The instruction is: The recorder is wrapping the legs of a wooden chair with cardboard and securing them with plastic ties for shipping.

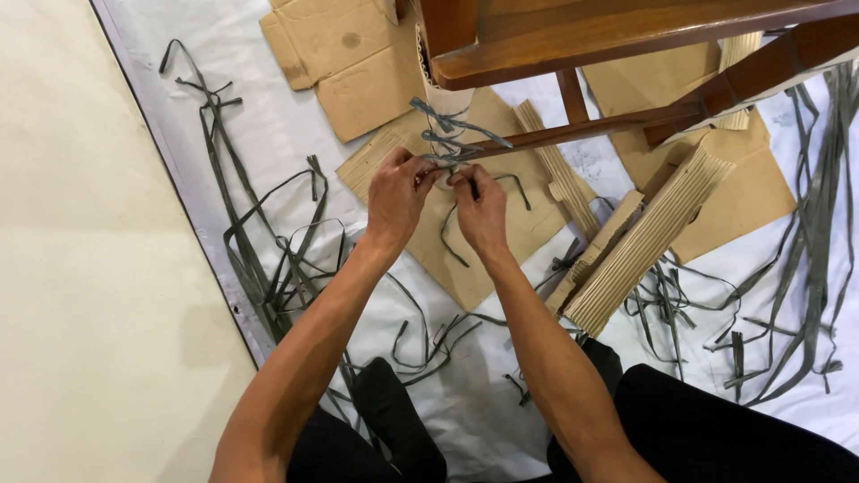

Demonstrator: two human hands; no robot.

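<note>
1. From my feed I look down on a white sheet (465, 420) spread on the floor, with flattened cardboard pieces (353, 54) and loose grey plastic straps (268, 259) scattered over it.
2. A wooden furniture frame (608, 31) stands over the sheet. One leg (440, 94) is wrapped in corrugated cardboard, so I judge the padding of that leg done.
3. Folded corrugated strips (640, 241) lie just beside my right forearm, unused; the other wooden rails look bare, which suggests more wrapping is left.
4. A grey strap (452, 139) goes around the wrapped leg, crossed several times; its tails hang loose below my hands, so I judge the knot unfinished.
5. My left hand (398, 192) has thumb and fingers pressed together, pinching the strap.
6. My right hand (479, 206) pinches the other end, close beside the left, at the foot of the leg.
</note>
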